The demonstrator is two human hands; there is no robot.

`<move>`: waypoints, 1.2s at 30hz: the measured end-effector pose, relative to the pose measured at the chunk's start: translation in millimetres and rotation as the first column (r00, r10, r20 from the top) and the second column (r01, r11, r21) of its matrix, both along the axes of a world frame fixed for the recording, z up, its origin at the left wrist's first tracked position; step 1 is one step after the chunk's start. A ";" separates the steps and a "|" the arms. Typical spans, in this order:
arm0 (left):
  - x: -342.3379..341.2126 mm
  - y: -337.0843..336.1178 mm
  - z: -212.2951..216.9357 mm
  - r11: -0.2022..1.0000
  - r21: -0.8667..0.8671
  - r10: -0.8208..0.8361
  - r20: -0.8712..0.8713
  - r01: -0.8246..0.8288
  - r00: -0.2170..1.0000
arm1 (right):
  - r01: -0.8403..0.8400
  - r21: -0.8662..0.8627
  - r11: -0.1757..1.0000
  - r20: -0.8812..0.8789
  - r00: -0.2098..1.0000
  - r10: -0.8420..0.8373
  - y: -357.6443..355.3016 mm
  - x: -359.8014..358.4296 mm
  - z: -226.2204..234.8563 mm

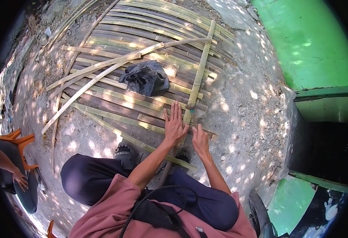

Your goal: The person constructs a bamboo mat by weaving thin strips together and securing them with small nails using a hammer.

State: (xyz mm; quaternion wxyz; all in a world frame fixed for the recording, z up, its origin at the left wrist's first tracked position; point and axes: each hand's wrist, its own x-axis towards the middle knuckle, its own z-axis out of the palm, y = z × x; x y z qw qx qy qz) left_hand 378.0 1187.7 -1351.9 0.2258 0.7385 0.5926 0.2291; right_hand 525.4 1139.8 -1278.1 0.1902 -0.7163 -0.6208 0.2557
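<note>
Bamboo slats (106, 45) lie side by side on the ground in front of me, forming a panel. A bamboo crosspiece (201, 65) runs over them along the right side. My left hand (174, 127) rests flat with fingers stretched out on the near slats, just left of this crosspiece. My right hand (200, 139) is closed around the handle of a hammer (191, 107), whose head lies at the crosspiece beside my left fingertips. Whether a nail stands under the head is too small to tell. A crumpled black plastic bag (145, 79) sits on the slats beyond my left hand.
Loose bamboo strips (98, 77) cross the panel diagonally. At far left, another person's hand (20, 179) hangs by an orange plastic chair (22, 143). A green metal panel (305, 47) and a dark opening border the right. A black tire (258, 210) stands at lower right.
</note>
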 end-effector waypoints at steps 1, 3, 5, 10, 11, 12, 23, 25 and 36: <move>-2.1 3.8 0.7 1.000 0.008 0.003 -0.014 -0.003 1.000 | 0.015 0.029 0.999 -0.030 0.999 -0.015 5.5 -4.7 6.1; -6.5 0.0 -1.7 1.000 0.005 0.003 -0.035 -0.003 0.999 | 0.045 0.157 0.987 -0.108 0.994 -0.028 12.2 -17.8 32.6; -3.3 1.3 0.3 1.000 0.015 0.004 -0.042 -0.004 0.999 | 0.086 0.235 0.968 -0.127 0.990 -0.057 12.2 -14.2 39.1; 0.5 8.3 1.6 0.999 0.038 0.008 -0.019 -0.007 1.000 | 0.060 -0.018 0.998 0.184 0.981 -0.056 -9.1 7.8 -5.8; 0.2 8.8 1.6 0.999 0.041 0.007 -0.021 -0.006 1.000 | 0.059 -0.014 0.998 0.151 0.987 -0.056 -6.4 11.9 -6.4; 2.2 9.4 2.4 0.999 0.040 0.003 -0.015 -0.003 1.000 | 0.057 -0.009 0.998 0.120 0.991 -0.056 -3.7 18.4 -5.4; 5.3 -0.8 -1.2 0.999 0.040 -0.018 -0.044 0.020 0.999 | 0.018 0.058 0.998 0.057 0.998 -0.022 -6.1 6.4 3.7; 1.7 1.9 -2.8 0.999 0.035 -0.014 -0.053 0.015 0.999 | -0.008 0.035 0.999 0.002 1.000 0.008 -8.4 -4.7 -10.7; 7.3 7.9 12.8 0.980 0.059 -0.187 -0.043 0.189 0.981 | 0.511 0.054 0.858 -0.199 0.847 -0.492 -101.1 46.4 -27.3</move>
